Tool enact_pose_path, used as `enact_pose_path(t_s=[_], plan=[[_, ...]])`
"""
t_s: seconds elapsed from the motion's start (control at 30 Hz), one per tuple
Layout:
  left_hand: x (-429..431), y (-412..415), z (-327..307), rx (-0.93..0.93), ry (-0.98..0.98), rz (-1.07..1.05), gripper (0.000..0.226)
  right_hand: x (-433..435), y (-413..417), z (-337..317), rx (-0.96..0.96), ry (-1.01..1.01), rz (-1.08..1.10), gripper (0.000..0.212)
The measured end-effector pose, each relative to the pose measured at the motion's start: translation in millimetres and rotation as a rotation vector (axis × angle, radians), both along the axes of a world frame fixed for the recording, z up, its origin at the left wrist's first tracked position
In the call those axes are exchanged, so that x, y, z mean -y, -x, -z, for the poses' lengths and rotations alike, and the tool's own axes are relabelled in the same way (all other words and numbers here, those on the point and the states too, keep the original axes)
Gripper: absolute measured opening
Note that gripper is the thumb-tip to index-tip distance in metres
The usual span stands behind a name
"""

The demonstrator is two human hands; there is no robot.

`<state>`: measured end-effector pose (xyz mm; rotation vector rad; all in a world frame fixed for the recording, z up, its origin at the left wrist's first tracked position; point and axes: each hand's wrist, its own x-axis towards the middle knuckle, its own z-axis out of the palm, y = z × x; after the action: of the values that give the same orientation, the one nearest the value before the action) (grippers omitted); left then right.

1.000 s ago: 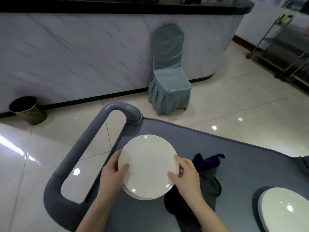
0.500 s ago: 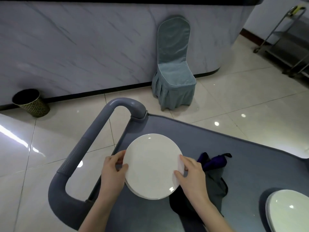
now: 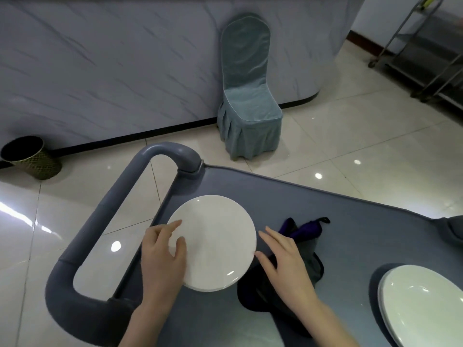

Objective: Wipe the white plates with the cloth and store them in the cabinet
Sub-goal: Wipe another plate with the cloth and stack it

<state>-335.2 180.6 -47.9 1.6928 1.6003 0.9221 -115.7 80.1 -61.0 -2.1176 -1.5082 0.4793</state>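
Head view, from the grip outward: the left hand (image 3: 160,259) lies loosely on the near-left rim of the stack of white plates (image 3: 215,241), thumb and forefinger resting on the top face, not clamping it. The right hand (image 3: 285,261) is spread, fingers straight, just off the right rim and above the cloth (image 3: 308,236), holding nothing.

Half a second ago both hands pinched the stack at opposite rims. Now it sits flat on the trolley (image 3: 350,234) near the handle (image 3: 105,221), and the right hand has let go. I read this as the stack set down for wiping, with the right hand well placed to pick up the cloth. No cabinet shows.

The plates are round, shallow, glossy glazed ware with light glints at the near edge, so likely slippery. The cloth is a soft, crumpled heap, dark grey with purple folds, touching the stack's right side. The trolley top is smooth matt grey with a raised lip. More white plates (image 3: 426,301) sit at the far right.
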Motion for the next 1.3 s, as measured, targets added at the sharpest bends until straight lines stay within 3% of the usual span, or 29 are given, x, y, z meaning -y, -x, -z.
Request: enact_pose_path(t_s=[0.13, 0.37, 0.5, 0.57, 0.63, 0.73, 0.8, 0.9, 1.13, 1.3], plan=[[28, -45, -2, 0.002, -0.097, 0.226, 0.028, 40, -28, -5, 0.125, -0.037, 0.053, 0.044], [103, -161, 20, -0.049, -0.015, 0.703, 0.021, 155, -110, -5, 0.250, 0.030, 0.286, 0.045], [152, -223, 28, 0.019, -0.034, 0.826, 0.020, 228, -154, -5, 0.290, 0.045, 0.472, 0.033], [173, -249, 34, 0.031, 0.046, 0.848, 0.021, 258, -176, -2, 0.299, 0.104, 0.526, 0.041], [190, -271, 39, -0.028, 0.035, 0.893, 0.031, 282, -197, 3, 0.310, 0.157, 0.557, 0.052], [210, -300, 47, -0.208, -0.036, 0.989, 0.064, 306, -223, 5, 0.335, 0.213, 0.550, 0.065], [216, -312, 49, -0.309, -0.017, 1.015, 0.076, 316, -237, 6, 0.347, 0.262, 0.539, 0.070], [221, -325, 50, -0.387, -0.028, 1.013, 0.073, 324, -253, 8, 0.320, 0.318, 0.505, 0.070], [225, -331, 57, -0.217, 0.103, 0.877, 0.074, 321, -266, 12, -0.029, 0.266, 0.495, 0.070], [233, -334, 45, -0.173, 0.168, 0.803, 0.069, 315, -266, 18, -0.217, 0.156, 0.619, 0.066]])
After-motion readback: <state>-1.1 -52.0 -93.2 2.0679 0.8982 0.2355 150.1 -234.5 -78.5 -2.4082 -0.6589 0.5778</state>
